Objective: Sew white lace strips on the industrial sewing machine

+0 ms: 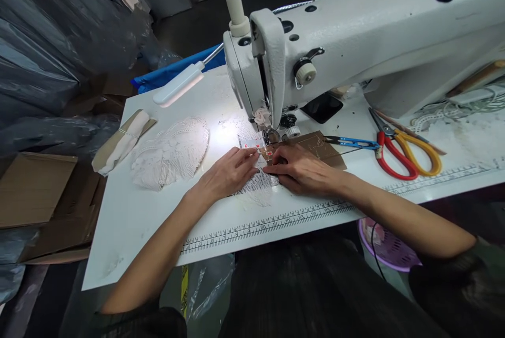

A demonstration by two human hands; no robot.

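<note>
A white sewing machine (pixel 355 38) stands over the work, its needle area near my fingertips. Under the presser foot lies a strip of white lace (pixel 256 190), with small red marks near the foot. My left hand (pixel 231 169) rests on the lace's left side, fingers stretched out flat towards the foot. On the right, my right hand (pixel 302 169) has its fingers curled and pinched at the lace edge, just in front of the foot. The fingertips partly hide the lace. A brown card (pixel 331 156) lies behind my right hand.
A lace pile (pixel 169 151) and a wrapped lace bundle (pixel 128 140) lie left. Blue thread snips (pixel 351 142) and red-and-yellow scissors (pixel 406 153) lie right. A lamp (pixel 179 85) hangs over the table. A ruler tape (pixel 256 228) runs along the front edge; a purple basket (pixel 394 251) stands below.
</note>
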